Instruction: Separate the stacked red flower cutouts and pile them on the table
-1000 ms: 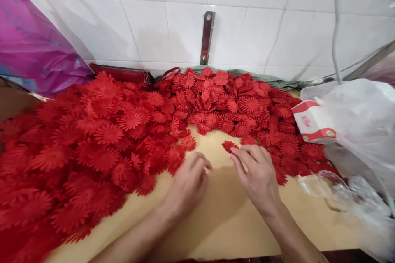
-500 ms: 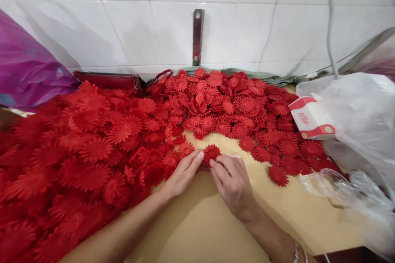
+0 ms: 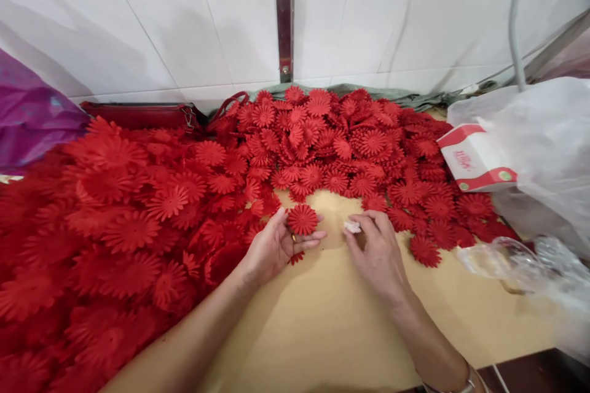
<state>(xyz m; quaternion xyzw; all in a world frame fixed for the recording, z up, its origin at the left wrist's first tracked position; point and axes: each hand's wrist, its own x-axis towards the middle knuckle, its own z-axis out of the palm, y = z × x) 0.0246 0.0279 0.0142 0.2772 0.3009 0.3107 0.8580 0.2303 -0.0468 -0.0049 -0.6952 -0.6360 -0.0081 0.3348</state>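
A red flower [image 3: 302,220] with many narrow petals rests at the fingers of my left hand [image 3: 273,247]. The hand is turned partly palm up, its thumb by the flower's edge and its other fingers stretched underneath. Below those fingers a second red flower [image 3: 296,258] shows in part. To the right, apart from the flower, my right hand [image 3: 378,255] is closed in a pinch on a small white crumpled piece [image 3: 353,226], whose kind I cannot make out.
Loose red flowers [image 3: 124,227] heap up on the left and along the back of the tan table [image 3: 304,331]. A red purse [image 3: 138,115] lies behind them by the tiled wall. White plastic bags [image 3: 548,141], a red-and-white box [image 3: 477,158] and clear plastic [image 3: 511,264] occupy the right.
My hands have moved apart from their joint grip on the flower. It stays with my left hand, which has turned palm up; my right hand has gone right, and the white piece now shows.
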